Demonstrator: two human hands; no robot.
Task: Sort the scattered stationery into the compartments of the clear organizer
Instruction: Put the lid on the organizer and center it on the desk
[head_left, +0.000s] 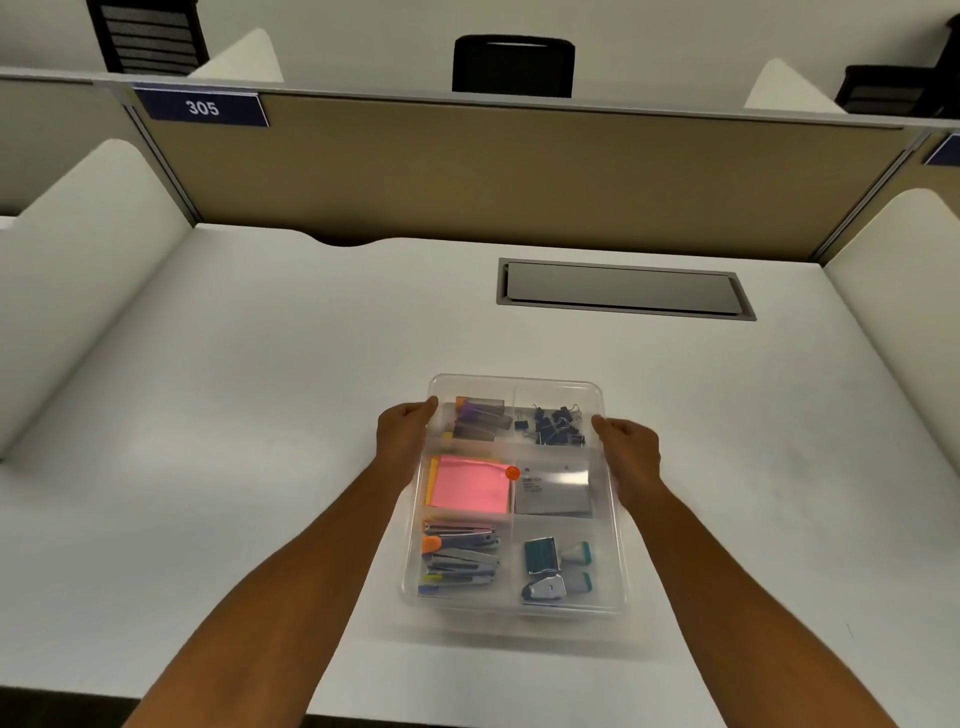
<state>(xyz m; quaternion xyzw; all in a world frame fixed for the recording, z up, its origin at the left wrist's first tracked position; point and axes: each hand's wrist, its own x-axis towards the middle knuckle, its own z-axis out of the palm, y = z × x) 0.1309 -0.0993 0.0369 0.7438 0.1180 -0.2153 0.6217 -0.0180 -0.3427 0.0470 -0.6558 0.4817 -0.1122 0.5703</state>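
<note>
The clear organizer is held above the white desk, casting a shadow below it. My left hand grips its left wall and my right hand grips its right wall. Inside, black binder clips fill the far right compartment and small grey boxes the far left. Pink sticky notes lie in the middle left, a silver packet in the middle right. Several staplers sit near left, teal items and a staple remover near right.
The white desk has a grey cable hatch at the back right. A tan partition closes the back, with white side dividers left and right. A sign reads 305. Black chairs stand beyond.
</note>
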